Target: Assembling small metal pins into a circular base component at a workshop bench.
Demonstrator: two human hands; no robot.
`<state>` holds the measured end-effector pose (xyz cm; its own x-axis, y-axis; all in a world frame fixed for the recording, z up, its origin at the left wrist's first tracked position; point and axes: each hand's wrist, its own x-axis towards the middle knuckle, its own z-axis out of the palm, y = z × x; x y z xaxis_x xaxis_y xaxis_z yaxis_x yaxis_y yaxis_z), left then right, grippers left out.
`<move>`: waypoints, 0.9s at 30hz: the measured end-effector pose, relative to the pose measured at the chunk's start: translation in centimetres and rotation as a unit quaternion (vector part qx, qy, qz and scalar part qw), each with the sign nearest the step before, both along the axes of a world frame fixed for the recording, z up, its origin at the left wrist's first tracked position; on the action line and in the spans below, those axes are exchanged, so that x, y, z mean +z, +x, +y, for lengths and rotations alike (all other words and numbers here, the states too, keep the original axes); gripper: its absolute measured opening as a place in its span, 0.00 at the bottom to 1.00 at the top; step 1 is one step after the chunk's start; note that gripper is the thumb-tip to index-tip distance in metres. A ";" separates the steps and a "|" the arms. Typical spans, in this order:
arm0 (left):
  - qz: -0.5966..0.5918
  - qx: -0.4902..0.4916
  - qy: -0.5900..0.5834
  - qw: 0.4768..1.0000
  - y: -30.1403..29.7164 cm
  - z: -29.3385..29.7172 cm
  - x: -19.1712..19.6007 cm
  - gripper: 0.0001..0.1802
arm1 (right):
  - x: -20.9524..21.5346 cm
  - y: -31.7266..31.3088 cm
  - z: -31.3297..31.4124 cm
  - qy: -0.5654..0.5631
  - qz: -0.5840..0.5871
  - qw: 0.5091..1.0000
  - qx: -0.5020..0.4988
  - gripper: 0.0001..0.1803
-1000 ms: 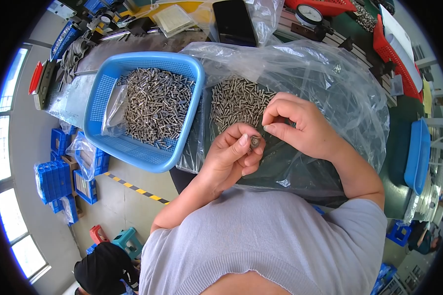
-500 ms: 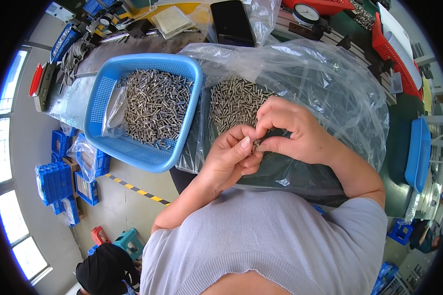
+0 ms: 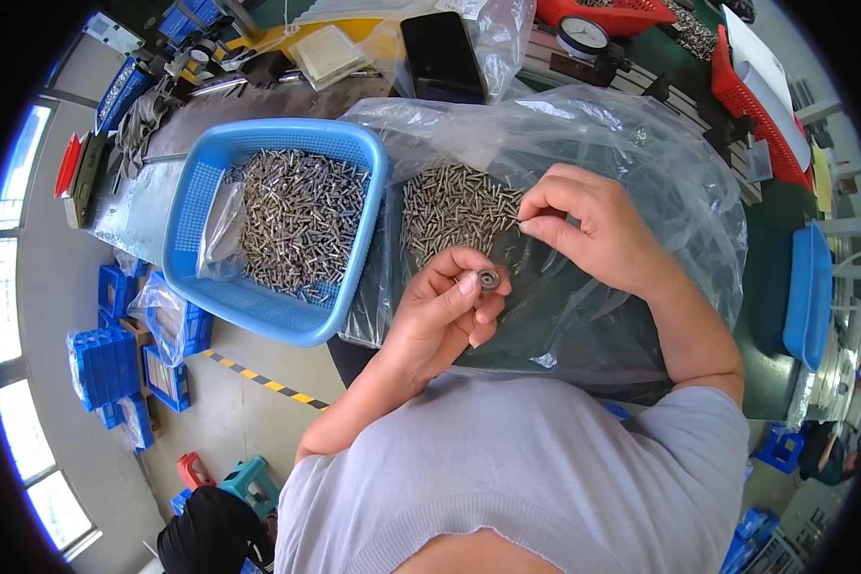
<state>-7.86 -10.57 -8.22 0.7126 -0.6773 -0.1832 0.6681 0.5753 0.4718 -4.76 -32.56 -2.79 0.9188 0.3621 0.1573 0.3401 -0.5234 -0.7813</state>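
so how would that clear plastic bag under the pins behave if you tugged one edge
The clear plastic bag looks thin and crinkled, so it would probably bunch rather than slide flat. The pile of small metal pins on it likely weighs it down, and a tug could scatter them, since they look apt to roll. Its glossy film may be slippery to pinch.

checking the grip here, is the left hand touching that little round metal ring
Touching. The head view shows the left hand pinching the small round metal ring between thumb and fingertips, with no gap.
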 end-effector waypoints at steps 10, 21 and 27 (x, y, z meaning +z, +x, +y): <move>0.005 0.001 -0.010 1.000 -0.1 0.0 0.1 0.10 | -1.2 0.3 -0.8 -0.182 -0.092 0.979 0.019 0.07; 0.006 -0.002 -0.015 1.000 -0.1 0.1 -0.1 0.10 | -2.1 0.5 -0.5 -0.200 -0.118 0.972 0.043 0.07; 0.010 0.001 -0.010 1.000 0.0 0.0 0.1 0.10 | -1.6 0.5 -0.3 -0.153 -0.078 0.985 0.037 0.05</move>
<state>-7.91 -10.60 -8.08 0.7101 -0.6799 -0.1832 0.6761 0.5856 0.4471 -4.30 -32.87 -4.38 0.8609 0.4802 0.1678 0.4900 -0.6945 -0.5269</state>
